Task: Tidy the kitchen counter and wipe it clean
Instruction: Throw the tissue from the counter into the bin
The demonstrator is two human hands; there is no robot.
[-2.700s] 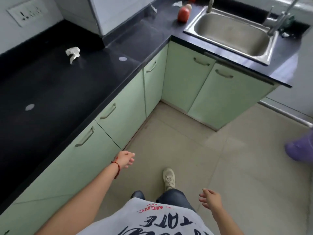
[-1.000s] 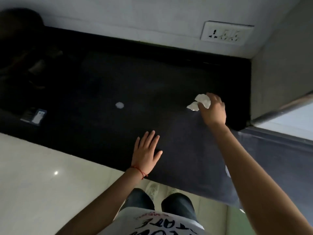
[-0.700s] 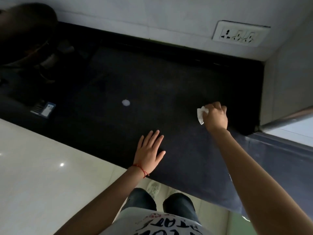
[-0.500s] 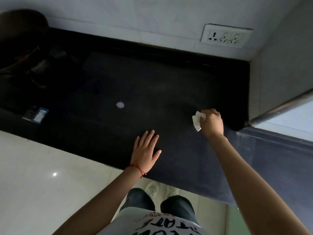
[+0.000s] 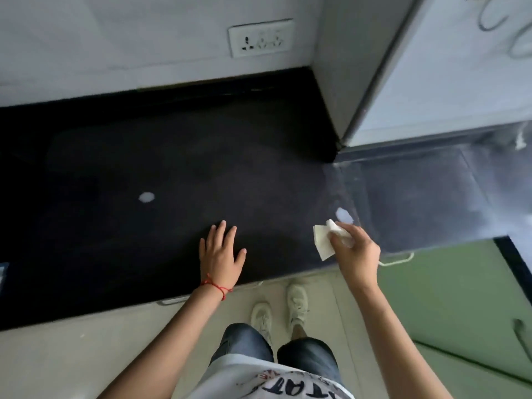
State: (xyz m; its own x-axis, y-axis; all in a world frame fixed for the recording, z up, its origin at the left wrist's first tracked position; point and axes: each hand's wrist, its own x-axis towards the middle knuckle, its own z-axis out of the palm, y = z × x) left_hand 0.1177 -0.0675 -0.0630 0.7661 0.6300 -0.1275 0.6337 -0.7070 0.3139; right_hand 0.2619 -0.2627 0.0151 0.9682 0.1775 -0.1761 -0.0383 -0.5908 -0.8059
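The black kitchen counter (image 5: pixel 121 249) runs across the view. My right hand (image 5: pixel 355 251) is shut on a crumpled white tissue (image 5: pixel 324 241), held just above the counter near its front edge. Right beyond the tissue lies a small white spot (image 5: pixel 344 216) on the counter. A second white spot (image 5: pixel 146 197) sits farther left. My left hand (image 5: pixel 221 256) rests flat on the counter with fingers spread, a red thread around its wrist.
A white socket plate (image 5: pixel 260 41) is on the back wall. A grey-white appliance or cabinet (image 5: pixel 431 67) stands on the counter at the right corner. Green cabinet doors (image 5: pixel 449 298) with handles are below at right. My feet in white shoes (image 5: pixel 296 305) stand on the tiled floor.
My right hand picked the tissue off the counter and drew it toward me and rightward, close to the nearer white spot. My left hand stayed flat on the counter.
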